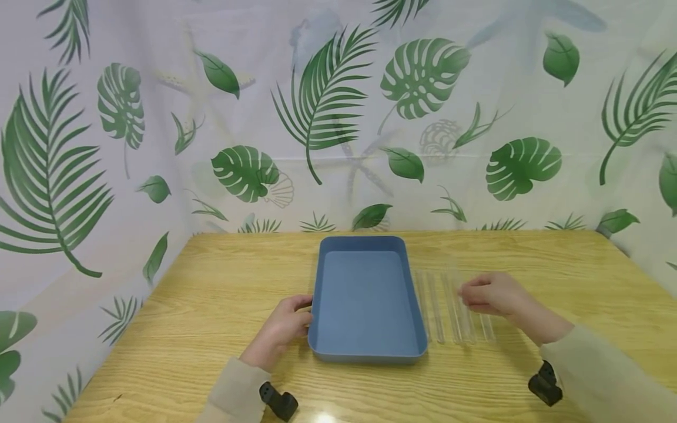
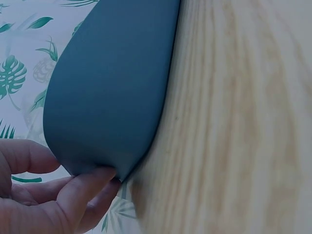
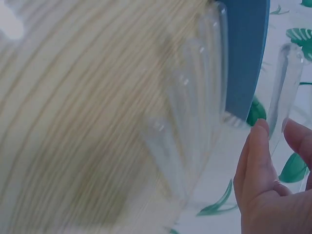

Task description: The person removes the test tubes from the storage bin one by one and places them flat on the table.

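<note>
A blue rectangular tray (image 1: 367, 302) with low walls lies on the wooden table, and nothing is inside it. My left hand (image 1: 282, 326) grips its left side; in the left wrist view the thumb (image 2: 36, 157) is at the rim and the fingers press the outer wall. To the right of the tray, my right hand (image 1: 497, 296) pinches a clear tube (image 3: 285, 85) between thumb and fingers, raised off the table. Several similar clear tubes (image 1: 437, 308) lie side by side between the tray and this hand. They look blurred in the right wrist view.
The wood-grain table (image 1: 222, 305) reaches back to a white leaf-print cloth (image 1: 338, 194) hanging behind and at both sides. A small black device (image 1: 278, 402) sits on the left wrist and another (image 1: 546, 385) on the right.
</note>
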A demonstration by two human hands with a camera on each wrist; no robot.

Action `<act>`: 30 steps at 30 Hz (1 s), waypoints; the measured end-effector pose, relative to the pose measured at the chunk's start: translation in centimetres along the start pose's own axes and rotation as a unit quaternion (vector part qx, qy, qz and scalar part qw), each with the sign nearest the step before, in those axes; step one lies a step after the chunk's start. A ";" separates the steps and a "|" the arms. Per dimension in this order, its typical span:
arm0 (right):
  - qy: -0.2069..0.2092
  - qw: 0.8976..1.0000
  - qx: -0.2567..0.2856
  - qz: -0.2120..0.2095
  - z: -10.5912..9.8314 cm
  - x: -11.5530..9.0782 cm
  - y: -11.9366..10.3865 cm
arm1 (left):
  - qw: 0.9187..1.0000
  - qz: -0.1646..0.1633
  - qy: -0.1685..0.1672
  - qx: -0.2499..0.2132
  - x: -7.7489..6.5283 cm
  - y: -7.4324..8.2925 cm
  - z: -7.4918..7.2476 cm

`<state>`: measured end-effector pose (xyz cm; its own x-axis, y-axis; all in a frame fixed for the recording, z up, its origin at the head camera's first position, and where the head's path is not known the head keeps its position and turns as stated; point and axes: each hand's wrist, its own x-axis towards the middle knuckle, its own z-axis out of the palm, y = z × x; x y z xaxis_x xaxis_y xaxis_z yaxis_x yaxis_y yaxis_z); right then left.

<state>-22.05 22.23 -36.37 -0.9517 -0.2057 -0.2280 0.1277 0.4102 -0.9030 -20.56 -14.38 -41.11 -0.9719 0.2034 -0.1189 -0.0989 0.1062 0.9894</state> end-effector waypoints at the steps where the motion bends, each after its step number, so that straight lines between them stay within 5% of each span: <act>1: 0.004 1.000 -0.005 0.001 -0.3 0.0 0.2 | 1.000 -0.001 0.000 -0.001 0.0 0.0 -0.1; 13: 0.049 0.994 -0.095 0.023 -3.4 -0.5 2.7 | 1.000 -0.014 -0.011 -0.004 -0.1 0.3 -0.2; 30: 0.096 0.965 -0.241 0.035 -4.8 0.1 4.4 | 1.000 -0.021 -0.004 0.006 0.0 0.7 -0.2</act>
<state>-22.92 28.24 -38.58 -0.9856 -0.0125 -0.1689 0.0932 0.7928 -0.6023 -20.67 -14.51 -40.42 -0.9650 0.2070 -0.1610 -0.1370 0.1256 0.9826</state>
